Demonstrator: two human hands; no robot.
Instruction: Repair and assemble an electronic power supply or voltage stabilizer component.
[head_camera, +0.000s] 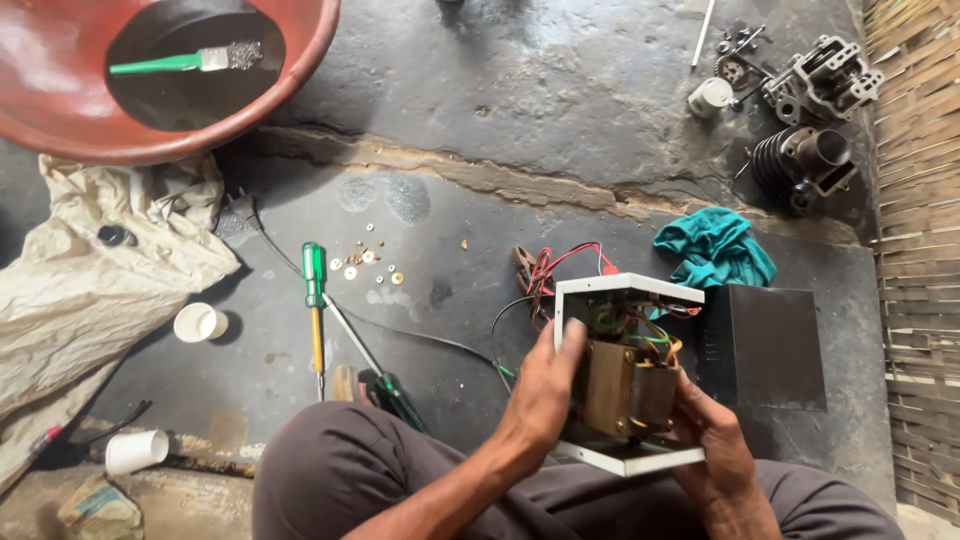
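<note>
Dark, dirty floor (600, 110) lies under a white metal box (628, 372) with wires, held near the lap, left hand (545, 395) and right hand (715, 440) gripping its two sides.

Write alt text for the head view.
Both hands, left hand and right hand, hold an opened white metal chassis containing a transformer. Screwdrivers and a teal rag lie on the dark floor.

Screwdrivers (316, 310) lie left of the chassis (628, 375) (cloth (715, 248) behind it).
</note>
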